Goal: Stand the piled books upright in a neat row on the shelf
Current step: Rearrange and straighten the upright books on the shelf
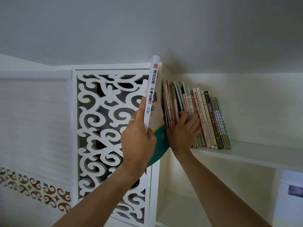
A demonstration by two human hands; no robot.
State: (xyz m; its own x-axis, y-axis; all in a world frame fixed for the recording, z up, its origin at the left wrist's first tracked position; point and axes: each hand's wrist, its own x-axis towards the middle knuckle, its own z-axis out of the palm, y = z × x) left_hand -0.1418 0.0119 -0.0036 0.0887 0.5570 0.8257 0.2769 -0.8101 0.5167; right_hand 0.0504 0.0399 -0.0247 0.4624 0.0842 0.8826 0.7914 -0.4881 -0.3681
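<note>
A tall white book (151, 89) with black lettering on its spine and a teal lower cover stands upright at the left end of the white shelf (255, 153). My left hand (139, 136) grips its lower spine, index finger stretched up along it. To its right, a row of several thin books (208, 118) stands on the shelf, leaning left. My right hand (185, 130) presses with spread fingers against the spines of the leftmost books in that row.
A white carved fretwork side panel (108, 128) bounds the shelf on the left. The shelf board runs on to the right of the row. A lower compartment (213, 194) lies below, and a white box (290, 194) sits at lower right. Ceiling is close above.
</note>
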